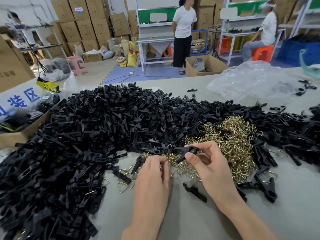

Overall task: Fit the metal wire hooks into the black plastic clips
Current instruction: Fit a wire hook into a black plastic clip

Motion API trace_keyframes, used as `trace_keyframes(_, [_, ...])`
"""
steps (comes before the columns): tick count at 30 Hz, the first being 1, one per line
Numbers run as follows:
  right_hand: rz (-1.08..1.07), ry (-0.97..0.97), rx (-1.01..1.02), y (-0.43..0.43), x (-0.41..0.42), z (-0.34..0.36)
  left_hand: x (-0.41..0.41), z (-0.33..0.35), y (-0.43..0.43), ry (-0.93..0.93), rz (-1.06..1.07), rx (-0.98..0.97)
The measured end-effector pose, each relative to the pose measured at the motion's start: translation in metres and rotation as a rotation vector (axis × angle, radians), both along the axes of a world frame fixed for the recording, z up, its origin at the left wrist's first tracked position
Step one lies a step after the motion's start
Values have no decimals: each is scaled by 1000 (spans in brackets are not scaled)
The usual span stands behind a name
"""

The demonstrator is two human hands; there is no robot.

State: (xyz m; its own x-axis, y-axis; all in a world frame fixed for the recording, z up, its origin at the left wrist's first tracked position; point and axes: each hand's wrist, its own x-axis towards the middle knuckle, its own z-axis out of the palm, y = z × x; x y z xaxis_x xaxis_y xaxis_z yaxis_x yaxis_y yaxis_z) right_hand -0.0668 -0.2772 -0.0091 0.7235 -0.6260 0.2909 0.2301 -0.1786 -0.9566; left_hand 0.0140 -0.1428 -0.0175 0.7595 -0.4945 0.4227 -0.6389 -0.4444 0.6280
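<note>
Stacked cardboard boxes (pixel 83 23) and white workbenches (pixel 155 39) are seen across the top of the frame, behind a grey worktop (pixel 173 213). A large heap of black plastic clips (pixel 103 122) is spread over the left and centre of the worktop. A tangle of brass-coloured metal wire hooks (pixel 230 135) is piled at centre right, ringed by clips. Just below the hooks, a single clip (pixel 181 151) is held up off the worktop by the right hand (pixel 213 170) — its grip is closed on the clip between thumb and fingertips. The left hand (pixel 152 177) is lowered beside it at the near edge of the hooks, fingers curled downward — whether anything is held in that grip cannot be told. Crumpled clear plastic (pixel 251 80) is seen at upper right.
</note>
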Motion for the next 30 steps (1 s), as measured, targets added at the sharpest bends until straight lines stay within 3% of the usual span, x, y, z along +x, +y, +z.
trace_keyframes(7, [22, -23, 152, 0, 1, 0, -1, 1, -1, 185, 8, -192])
trace_keyframes(13, [93, -33, 388, -2, 3, 4, 3, 2, 1, 155, 4, -112])
trace_keyframes(16, [223, -37, 647, -1, 7, 1, 1, 3, -2, 340, -8, -244])
trace_keyframes(19, [359, -14, 780, 1, 7, 2, 0, 6, -4, 473, -30, -334])
trace_keyframes(23, [459, 11, 886, 0, 4, 6, 4, 10, -3, 641, -34, -483])
trace_keyframes(30, [425, -119, 986, 0, 4, 8, 1, 11, -5, 903, -111, -564])
